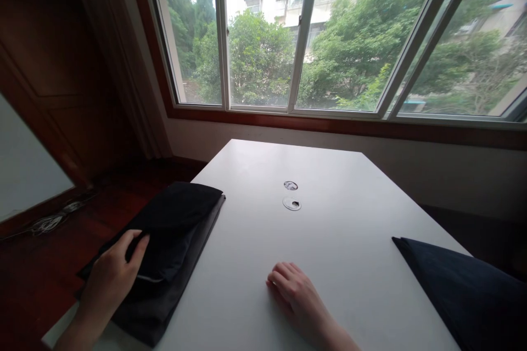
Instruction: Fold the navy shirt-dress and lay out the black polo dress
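On the left side of the white table (pixel 329 263) lies a stack of folded dark fabric, a black folded cloth (pixel 177 214) over a dark grey folded cloth (pixel 144 312). My left hand (pixel 113 269) is on the black cloth, thumb and index finger pinching its surface. A short pale line shows on the black cloth beside that hand. My right hand (pixel 294 290) rests on the tabletop near the front middle, its fingers curled together, with nothing visible in them. At the right edge lies a dark navy folded cloth (pixel 465 285), apart from both hands.
Two round cable holes (pixel 292 204) sit in the middle of the tabletop. Behind the table are a wall and a wide sliding window (pixel 263 66). A wooden door (pixel 53 66) stands at the left, with a coiled white cable (pixel 51 223) on the dark red floor.
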{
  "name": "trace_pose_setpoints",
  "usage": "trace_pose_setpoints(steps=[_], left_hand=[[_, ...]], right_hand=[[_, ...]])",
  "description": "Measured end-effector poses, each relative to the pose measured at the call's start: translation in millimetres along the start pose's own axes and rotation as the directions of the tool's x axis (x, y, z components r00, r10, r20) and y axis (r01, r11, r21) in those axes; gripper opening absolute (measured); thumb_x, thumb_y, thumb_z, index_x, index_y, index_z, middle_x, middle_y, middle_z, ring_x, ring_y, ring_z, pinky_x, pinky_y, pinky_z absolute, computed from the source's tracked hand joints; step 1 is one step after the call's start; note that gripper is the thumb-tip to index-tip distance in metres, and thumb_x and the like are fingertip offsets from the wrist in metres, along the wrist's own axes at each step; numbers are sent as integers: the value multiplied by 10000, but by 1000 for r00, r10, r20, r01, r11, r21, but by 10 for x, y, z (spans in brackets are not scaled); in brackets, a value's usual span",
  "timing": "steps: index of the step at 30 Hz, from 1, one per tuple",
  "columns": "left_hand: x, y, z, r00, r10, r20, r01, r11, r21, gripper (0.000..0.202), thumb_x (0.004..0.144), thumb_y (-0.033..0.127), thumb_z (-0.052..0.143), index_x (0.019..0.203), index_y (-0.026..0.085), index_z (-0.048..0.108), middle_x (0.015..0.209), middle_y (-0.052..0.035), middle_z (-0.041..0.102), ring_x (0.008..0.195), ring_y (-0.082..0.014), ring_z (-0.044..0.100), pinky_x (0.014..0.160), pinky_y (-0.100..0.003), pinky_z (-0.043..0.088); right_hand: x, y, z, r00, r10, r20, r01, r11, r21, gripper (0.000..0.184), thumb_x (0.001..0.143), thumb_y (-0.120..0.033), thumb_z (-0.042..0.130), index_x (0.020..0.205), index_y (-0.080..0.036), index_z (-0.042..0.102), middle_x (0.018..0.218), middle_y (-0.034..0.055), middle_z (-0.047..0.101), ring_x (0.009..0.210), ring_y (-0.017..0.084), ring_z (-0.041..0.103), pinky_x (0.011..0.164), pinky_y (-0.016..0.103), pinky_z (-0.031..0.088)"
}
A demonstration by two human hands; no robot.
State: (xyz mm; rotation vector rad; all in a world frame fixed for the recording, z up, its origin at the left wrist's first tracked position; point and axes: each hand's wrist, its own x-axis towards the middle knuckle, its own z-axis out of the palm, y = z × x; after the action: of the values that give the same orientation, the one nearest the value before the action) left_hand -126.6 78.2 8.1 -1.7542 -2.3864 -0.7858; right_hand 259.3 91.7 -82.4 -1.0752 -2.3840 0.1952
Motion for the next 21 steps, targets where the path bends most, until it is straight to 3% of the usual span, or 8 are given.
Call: trace_pose_setpoints(steps=[5, 12, 16, 21], left_hand=[[78, 25, -60, 999, -38, -10, 38, 999, -37, 308, 914, 493, 439, 987, 246, 609, 894, -27, 725, 781, -220, 700, 625, -260, 484], [215, 62, -167, 995, -97, 16, 97, 995, -24, 335, 950, 475, 416, 1025, 212, 609, 887, -38, 704, 796, -212, 674, 662, -253, 462], [406, 184, -323, 995, -23, -93, 33, 993, 111, 323, 992, 432, 402, 1084, 193, 598, 909, 3, 681, 827, -190, 666, 718, -237, 456], [805, 371, -595, 956, 178, -231, -132, 970, 203, 415, 1027, 426, 337, 1157, 112, 575, 1111, 1, 635, 1119, -193, 611, 949, -269, 431]], right_hand=[[-1, 20, 11, 1000, -7, -1, 7, 1000, 7, 208, 968, -138, 390, 812, -196, 514, 825, 29, 588, 740, 149, 493, 683, 286, 324], [-11, 23, 17, 1000, -2, 5, 1, 1000, 6, 205, 970, -143, 393, 816, -197, 516, 826, 27, 587, 740, 149, 495, 687, 284, 324], [2, 12, 8, 1000, -3, -8, 3, 1000, 3, 205, 964, -132, 398, 810, -198, 518, 819, 27, 587, 733, 147, 496, 685, 281, 331], [6, 0, -4, 1000, -8, -9, 8, 1000, -5, 211, 961, -131, 394, 802, -197, 517, 817, 31, 593, 726, 146, 499, 677, 280, 337]])
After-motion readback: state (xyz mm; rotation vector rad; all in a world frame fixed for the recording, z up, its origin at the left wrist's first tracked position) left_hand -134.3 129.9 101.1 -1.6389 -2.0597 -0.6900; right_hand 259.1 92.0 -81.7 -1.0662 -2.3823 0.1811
